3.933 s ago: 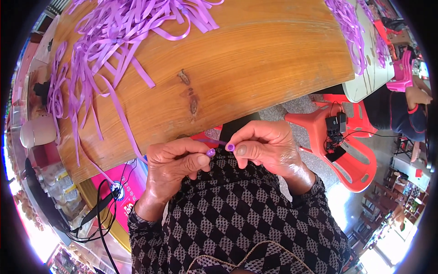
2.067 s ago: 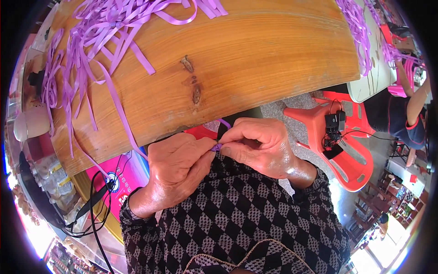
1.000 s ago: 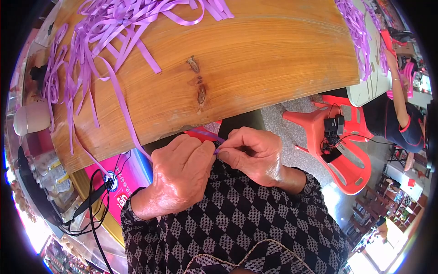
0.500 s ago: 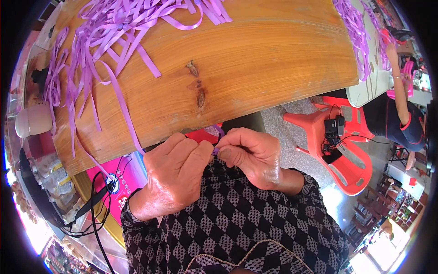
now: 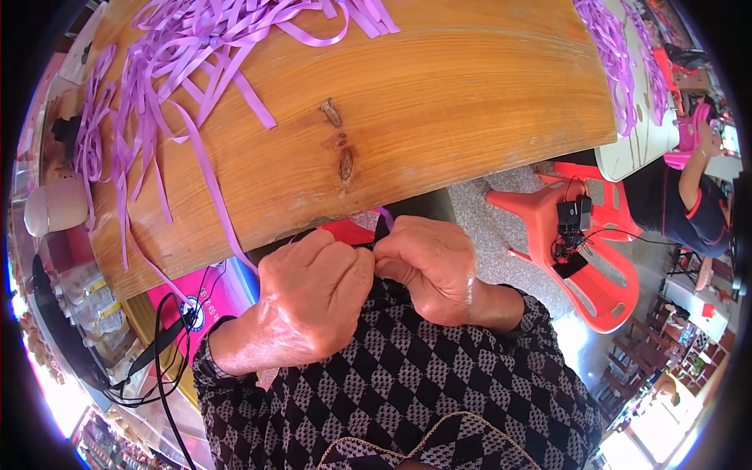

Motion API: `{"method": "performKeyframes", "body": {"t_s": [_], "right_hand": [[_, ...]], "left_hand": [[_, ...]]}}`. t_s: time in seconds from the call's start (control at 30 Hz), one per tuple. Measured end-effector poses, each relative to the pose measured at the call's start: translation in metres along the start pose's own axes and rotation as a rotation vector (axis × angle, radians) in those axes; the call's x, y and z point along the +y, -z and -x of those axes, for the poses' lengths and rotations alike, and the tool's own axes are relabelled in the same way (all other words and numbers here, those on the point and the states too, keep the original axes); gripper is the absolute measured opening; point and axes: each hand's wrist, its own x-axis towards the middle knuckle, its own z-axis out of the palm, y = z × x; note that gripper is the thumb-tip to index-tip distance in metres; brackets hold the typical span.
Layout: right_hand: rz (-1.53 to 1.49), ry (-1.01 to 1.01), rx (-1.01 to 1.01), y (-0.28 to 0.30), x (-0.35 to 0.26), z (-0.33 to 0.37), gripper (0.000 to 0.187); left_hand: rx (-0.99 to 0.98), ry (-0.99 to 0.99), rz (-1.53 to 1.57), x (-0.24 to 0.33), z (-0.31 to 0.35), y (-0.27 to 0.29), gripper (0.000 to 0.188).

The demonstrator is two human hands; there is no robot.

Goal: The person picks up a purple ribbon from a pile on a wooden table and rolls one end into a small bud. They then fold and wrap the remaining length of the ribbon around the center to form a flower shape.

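My left hand (image 5: 313,294) and my right hand (image 5: 429,270) meet in front of my chest, just below the near edge of the wooden table (image 5: 470,94). Both are closed, with thumbs and fingertips pressed close together. A short stretch of purple ribbon (image 5: 386,215) shows above my right hand; the part between the fingers is hidden. Heaped on the far left of the tabletop lies a tangle of purple ribbons (image 5: 207,47). One long strand (image 5: 210,168) trails from it down over the table edge beside my left hand.
Red plastic chairs (image 5: 607,294) stand to the right, with black devices and cables (image 5: 574,215) on one. Further right are a white table (image 5: 638,149) with more ribbons (image 5: 615,66) and another person's arm (image 5: 692,178). A pink printed package (image 5: 211,298) and black cables (image 5: 160,329) sit at left.
My hands have turned so their backs hide the ribbon that showed between the fingertips. My left hand has shifted slightly right. The other person's arm has moved away from the ribbons.
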Motion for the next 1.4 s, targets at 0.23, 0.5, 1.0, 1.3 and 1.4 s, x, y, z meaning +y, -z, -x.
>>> {"method": "performKeyframes", "body": {"t_s": [0.23,0.5,1.0,1.3,1.4], "right_hand": [[0.035,-0.030,0.080,-0.002,0.000,-0.007,0.012],[-0.379,-0.460,0.003,0.000,-0.007,-0.009,0.007],[-0.242,-0.289,0.001,-0.001,-0.009,-0.005,0.009],[-0.068,-0.012,0.011,0.005,-0.004,-0.008,0.010],[-0.069,0.010,0.039,0.006,-0.006,-0.008,0.011]], "left_hand": [[0.062,0.057,-0.040,-0.003,-0.010,-0.003,0.038],[0.162,0.217,0.143,-0.011,-0.003,0.000,0.020],[0.233,0.230,0.165,-0.008,0.005,-0.004,0.028],[0.228,0.120,-0.023,0.004,0.004,-0.006,0.018],[0.173,0.110,0.082,-0.001,0.002,-0.001,0.025]]}}
